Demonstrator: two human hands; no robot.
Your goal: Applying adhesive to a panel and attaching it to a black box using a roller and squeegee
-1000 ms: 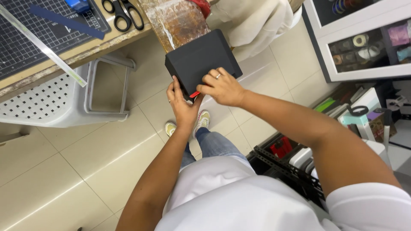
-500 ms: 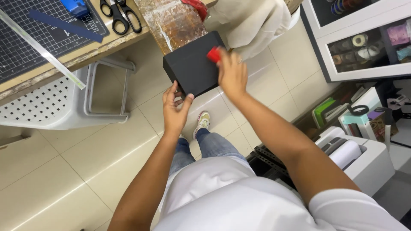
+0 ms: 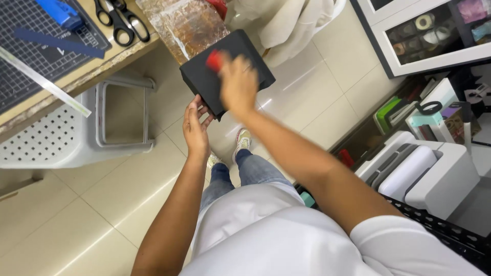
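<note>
L hand (image 3: 197, 128) cupped the lower corner of the black box (image 3: 227, 71) at frame center-top; R hand (image 3: 238, 84), blurred, pressed a small red tool (image 3: 215, 60) onto its face. Box hung w/ light support only, so a hard stroke could've tipped it off the fingers to the tiled floor (image 3: 92, 204).

left hand (image 3: 196, 125): supports the near corner of a black box (image 3: 230, 66)
right hand (image 3: 238, 84): blurred, presses a small red tool (image 3: 214, 60) on the box
workbench (image 3: 110, 59): scissors (image 3: 123, 21), ruler (image 3: 43, 82)
</note>
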